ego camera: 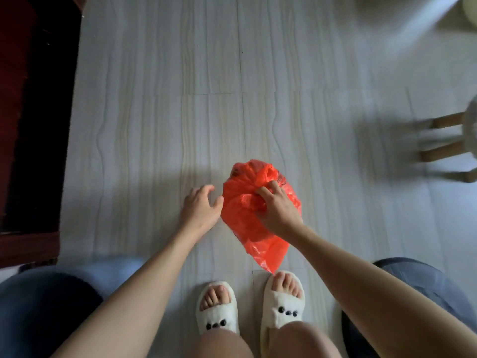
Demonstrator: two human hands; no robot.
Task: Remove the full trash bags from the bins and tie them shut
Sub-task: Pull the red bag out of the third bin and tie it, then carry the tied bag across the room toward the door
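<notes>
A red trash bag (254,218) lies on the pale plank floor (160,104), just beyond the person's feet, its loose tail reaching back almost to the right slipper (282,303). The far end of the bag is bunched into a twisted knot-like gather. The right hand (277,210) is down on top of it, fingers curled into the crumpled plastic near that gather, its grip full of red film. The left hand (200,208) hovers just left of the bag, fingers spread and relaxed, its grip wide and holding nothing; the thumb comes close to the bag's edge, though I cannot tell if it touches. Both white fuzzy slippers, the left one (216,310) too, are planted side by side at the near edge. A dark red rug (33,120) runs along the left, and wooden stool legs (444,140) show blurred at the far right.
</notes>
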